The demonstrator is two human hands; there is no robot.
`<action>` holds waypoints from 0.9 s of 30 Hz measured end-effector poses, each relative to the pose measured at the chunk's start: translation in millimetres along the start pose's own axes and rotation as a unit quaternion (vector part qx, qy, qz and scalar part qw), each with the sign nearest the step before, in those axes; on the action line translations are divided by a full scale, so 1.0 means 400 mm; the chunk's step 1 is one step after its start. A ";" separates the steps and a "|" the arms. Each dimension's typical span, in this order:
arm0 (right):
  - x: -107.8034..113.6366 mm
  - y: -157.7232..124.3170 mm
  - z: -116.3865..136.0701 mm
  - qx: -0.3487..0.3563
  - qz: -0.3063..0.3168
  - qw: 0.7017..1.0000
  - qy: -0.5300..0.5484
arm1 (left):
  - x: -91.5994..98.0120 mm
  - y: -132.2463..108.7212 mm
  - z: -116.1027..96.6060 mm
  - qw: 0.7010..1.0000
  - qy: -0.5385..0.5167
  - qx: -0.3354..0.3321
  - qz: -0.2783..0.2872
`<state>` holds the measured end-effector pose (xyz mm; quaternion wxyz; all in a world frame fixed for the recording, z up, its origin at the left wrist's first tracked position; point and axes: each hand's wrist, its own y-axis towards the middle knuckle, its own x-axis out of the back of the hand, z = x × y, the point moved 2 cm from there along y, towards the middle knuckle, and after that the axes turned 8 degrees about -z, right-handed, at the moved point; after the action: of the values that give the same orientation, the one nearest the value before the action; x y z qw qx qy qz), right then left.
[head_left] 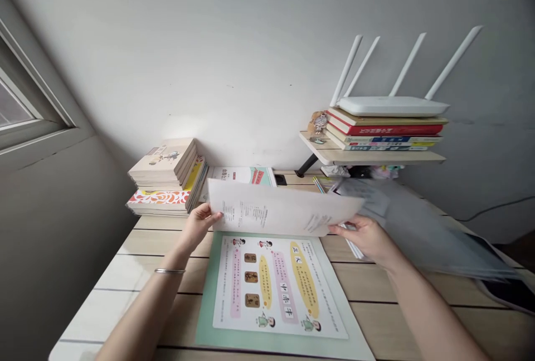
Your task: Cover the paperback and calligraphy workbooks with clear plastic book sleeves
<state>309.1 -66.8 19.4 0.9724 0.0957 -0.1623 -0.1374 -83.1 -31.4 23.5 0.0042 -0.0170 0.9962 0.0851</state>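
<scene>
A large booklet with a green cover page (276,288), printed with Chinese text and small cartoon children, lies on the wooden table just below my hands. Above its far edge a white printed sheet (280,208) is raised at a slant. Its left edge is pinched by my left hand (203,222), thumb on the near side. At the opposite edge my right hand (363,235) grips the sheet between thumb and fingers. Whether the sheet is a page of the booklet or loose, I cannot tell. A silver bangle (169,271) circles my left wrist.
Stacked books (163,166) stand at the back left, with a white booklet (242,174) beside them. On a raised shelf (371,156) at right, a white router (393,106) tops more books. Clear plastic sheeting (434,233) covers the table's right side.
</scene>
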 end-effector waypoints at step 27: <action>-0.015 -0.318 -0.071 0.095 -0.006 0.975 -0.200 | -0.294 0.003 -0.008 0.836 0.481 -0.095 0.245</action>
<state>283.5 -181.0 -38.1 0.9058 0.1592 -0.3655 -0.1431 34.3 -26.7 28.2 -0.4981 0.1890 0.8312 0.1591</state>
